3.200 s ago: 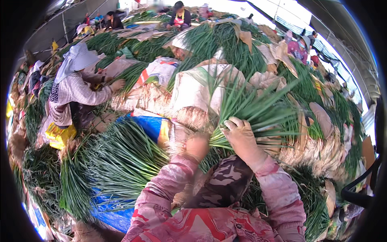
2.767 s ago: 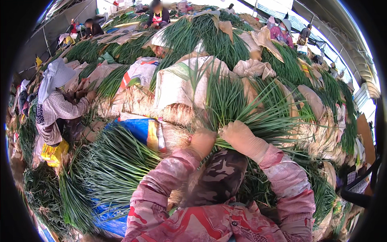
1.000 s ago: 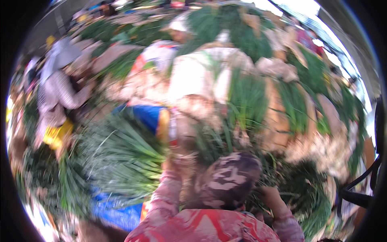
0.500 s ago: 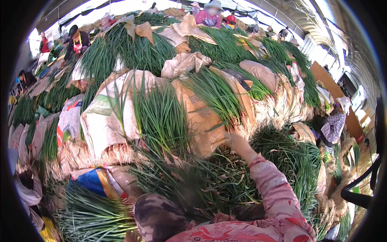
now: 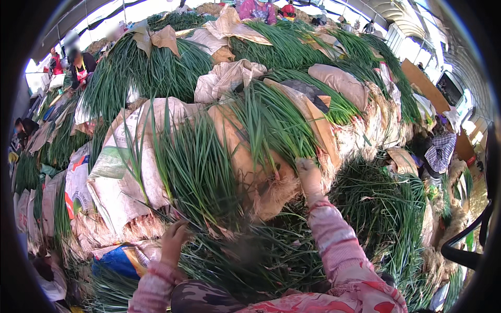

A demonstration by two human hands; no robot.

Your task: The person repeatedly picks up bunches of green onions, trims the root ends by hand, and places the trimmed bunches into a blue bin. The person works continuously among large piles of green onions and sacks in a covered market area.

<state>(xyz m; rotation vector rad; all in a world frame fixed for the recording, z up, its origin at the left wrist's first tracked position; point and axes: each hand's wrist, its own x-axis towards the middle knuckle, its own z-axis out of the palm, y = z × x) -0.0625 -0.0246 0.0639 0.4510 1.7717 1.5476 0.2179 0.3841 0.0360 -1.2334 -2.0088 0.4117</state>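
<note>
My right hand [image 5: 309, 180] is closed at the root end of a bunch of green onions [image 5: 282, 117] lying on the mound, its fingers curled round the pale stems. A few stems with hairy roots [image 5: 276, 194] hang just left of it, over a brown sack [image 5: 229, 133]. My left hand [image 5: 175, 241] is lower left, fingers curled together beside the stem ends of another green onion bunch [image 5: 195, 169]. What its fingers hold, if anything, I cannot make out. Loose green leaves [image 5: 255, 255] lie in a heap between both hands and my knees.
Stacked green onions rise ahead, partly covered by a white sack [image 5: 130, 177] and a tan sack [image 5: 339, 83]. A blue sack [image 5: 119, 262] lies at lower left. A person in a checked garment [image 5: 440, 151] is at right; others work farther back. A black curved bar [image 5: 464, 242] stands at right.
My left hand has come up into view at lower left. My right hand has shifted slightly and now closes on the bunch's root end. Rooted stems now hang over the brown sack.
</note>
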